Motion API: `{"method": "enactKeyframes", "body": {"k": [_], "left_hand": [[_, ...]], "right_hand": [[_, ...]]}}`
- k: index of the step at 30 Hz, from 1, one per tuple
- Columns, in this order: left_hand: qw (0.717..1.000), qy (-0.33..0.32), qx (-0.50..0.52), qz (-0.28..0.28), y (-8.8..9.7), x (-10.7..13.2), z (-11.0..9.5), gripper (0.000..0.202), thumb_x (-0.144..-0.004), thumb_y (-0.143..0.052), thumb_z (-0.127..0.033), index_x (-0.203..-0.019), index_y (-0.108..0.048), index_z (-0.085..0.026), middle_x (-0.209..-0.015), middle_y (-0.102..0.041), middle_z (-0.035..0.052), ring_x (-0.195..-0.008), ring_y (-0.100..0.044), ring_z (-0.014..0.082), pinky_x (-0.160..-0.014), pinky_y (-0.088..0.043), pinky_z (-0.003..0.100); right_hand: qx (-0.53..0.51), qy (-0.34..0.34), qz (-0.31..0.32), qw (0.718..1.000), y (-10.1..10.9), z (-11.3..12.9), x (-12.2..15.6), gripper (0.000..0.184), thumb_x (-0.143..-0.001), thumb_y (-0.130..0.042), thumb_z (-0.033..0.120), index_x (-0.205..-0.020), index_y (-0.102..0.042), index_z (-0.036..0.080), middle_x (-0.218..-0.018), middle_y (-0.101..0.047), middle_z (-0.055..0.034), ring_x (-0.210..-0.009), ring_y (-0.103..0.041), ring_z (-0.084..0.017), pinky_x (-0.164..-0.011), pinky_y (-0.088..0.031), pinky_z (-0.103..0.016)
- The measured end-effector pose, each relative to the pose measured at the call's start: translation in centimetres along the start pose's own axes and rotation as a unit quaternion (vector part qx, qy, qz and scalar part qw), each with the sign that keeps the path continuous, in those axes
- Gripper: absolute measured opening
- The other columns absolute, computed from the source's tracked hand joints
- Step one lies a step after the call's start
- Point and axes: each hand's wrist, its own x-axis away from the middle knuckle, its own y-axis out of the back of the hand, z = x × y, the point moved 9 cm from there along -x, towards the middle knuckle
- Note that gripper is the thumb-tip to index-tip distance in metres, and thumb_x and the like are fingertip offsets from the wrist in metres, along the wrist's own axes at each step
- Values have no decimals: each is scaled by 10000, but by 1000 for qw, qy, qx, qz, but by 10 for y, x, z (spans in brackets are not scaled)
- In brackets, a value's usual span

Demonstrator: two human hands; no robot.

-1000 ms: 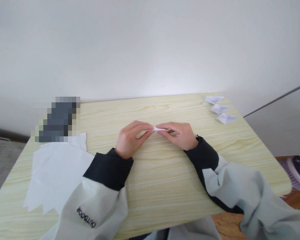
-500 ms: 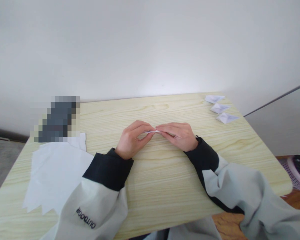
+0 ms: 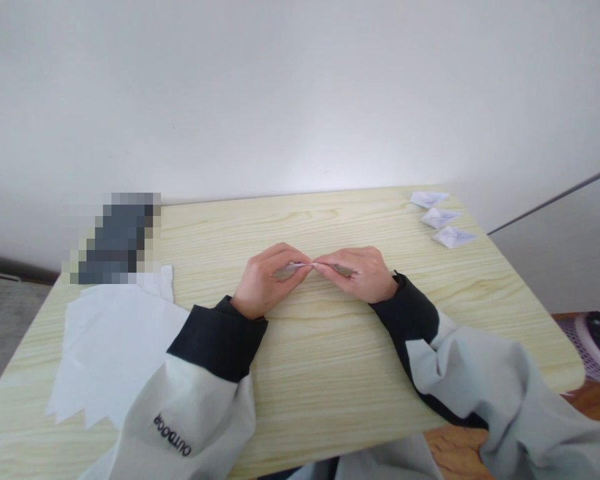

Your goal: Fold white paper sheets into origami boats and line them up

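Note:
Both my hands meet at the middle of the light wooden table. My left hand and my right hand each pinch an end of a small folded white paper piece, held low over the tabletop. Fingers of both hands are curled closed around it, and most of the paper is hidden between them. My sleeves are grey with black cuffs.
A fanned stack of white paper sheets lies at the table's left. Three small folded paper shapes sit in a row at the far right corner. A blurred dark object stands at the back left. A white wall rises behind.
My hands have drawn closer together and dropped slightly toward the table, and the paper between them shows less than before.

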Motion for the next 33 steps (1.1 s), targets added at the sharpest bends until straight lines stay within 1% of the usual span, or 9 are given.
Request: {"method": "enactKeyframes", "body": {"k": [6, 10, 12, 15, 21, 23, 26, 30, 33], "left_hand": [[1000, -17, -1, 2, -1, 1, -3, 50, -813, -620, -183, -821, -664, -160, -794, -681, 38, -742, -624, 123, -698, -511, 233], [1000, -6, -13, -7, 0, 1, -3, 45, -800, -619, -164, -792, -663, -157, -780, -682, 37, -735, -627, 127, -704, -505, 239], [1000, 7, -15, -6, 0, 1, -2, 59, -806, -616, -172, -784, -669, -159, -777, -687, 35, -736, -631, 130, -709, -502, 240], [999, 42, 1, 1, 0, 1, 4, 96, -825, -613, -216, -797, -688, -163, -796, -704, 32, -746, -642, 132, -714, -503, 234], [984, 169, 49, 26, -3, 6, 28, 245, -840, -597, -367, -923, -737, -184, -892, -747, 24, -821, -685, 183, -760, -530, 258], [979, 189, 70, 30, -5, 7, 32, 250, -835, -601, -373, -927, -747, -191, -873, -752, 14, -799, -692, 190, -747, -542, 262], [974, 208, 93, 15, -3, 9, 35, 239, -815, -628, -372, -892, -758, -186, -838, -754, 16, -762, -693, 192, -725, -550, 267], [962, 241, 125, 16, -6, 13, 42, 266, -791, -652, -408, -869, -757, -177, -796, -751, 25, -730, -682, 185, -687, -548, 265], [953, 262, 153, 17, -9, 16, 49, 358, -767, -674, -436, -990, -724, -160, -766, -744, 37, -680, -667, 166, -634, -538, 250]], "right_hand": [[44, 23, 34, 998, -5, 8, -2, 120, -881, -549, 241, -855, -659, 199, -766, -732, 26, -643, -669, -81, -584, -463, -188], [81, 72, 45, 993, -7, 17, -4, 129, -894, -514, 200, -855, -637, 189, -764, -718, 18, -647, -649, -81, -562, -426, -206], [85, 74, 49, 992, -8, 17, -5, 141, -903, -496, 196, -856, -629, 188, -750, -709, 13, -642, -638, -81, -560, -417, -207], [57, 40, 60, 996, -9, 9, -4, 144, -916, -488, 211, -884, -625, 185, -778, -708, 2, -668, -639, -84, -583, -429, -196], [-18, -38, 36, 998, -5, -10, -1, 130, -902, -540, 244, -895, -651, 177, -807, -712, -13, -681, -640, -93, -643, -466, -191], [-28, -53, 38, 998, -6, -14, -1, 145, -895, -555, 272, -881, -667, 180, -796, -718, -13, -664, -640, -96, -639, -470, -192], [-35, -71, 45, 996, -8, -17, -1, 184, -901, -545, 295, -849, -691, 194, -799, -735, -7, -678, -663, -104, -638, -477, -193], [-73, -135, 60, 986, -14, -28, 1, 202, -894, -554, 315, -823, -708, 206, -717, -733, 17, -625, -672, -98, -589, -479, -182], [-142, -198, 38, 969, -14, -42, 5, 191, -864, -590, 343, -843, -705, 192, -694, -726, 9, -553, -659, -97, -554, -501, -182]]}}
